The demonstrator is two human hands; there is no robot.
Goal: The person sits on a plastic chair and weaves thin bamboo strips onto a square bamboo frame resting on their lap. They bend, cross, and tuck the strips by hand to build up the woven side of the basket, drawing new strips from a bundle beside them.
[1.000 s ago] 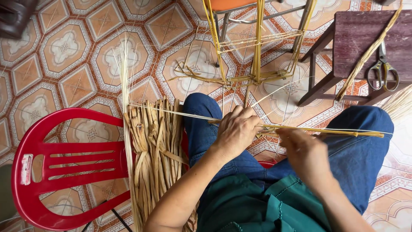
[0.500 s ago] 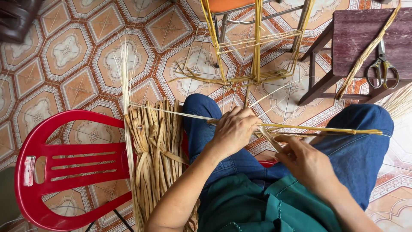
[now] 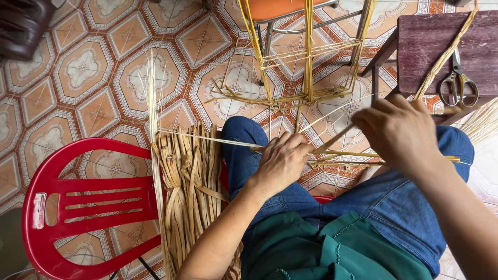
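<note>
Left hand (image 3: 282, 161) pinches the straw strands (image 3: 353, 154) over the lap, anchoring them. Right hand (image 3: 399, 132), fingers clenched on one strand, pulls it up for tension. Scissors (image 3: 457, 83) lie far right.

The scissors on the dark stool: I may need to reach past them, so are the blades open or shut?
Shut. The scissors lie flat on the dark wooden stool, handles side by side and blades together in one line.
</note>
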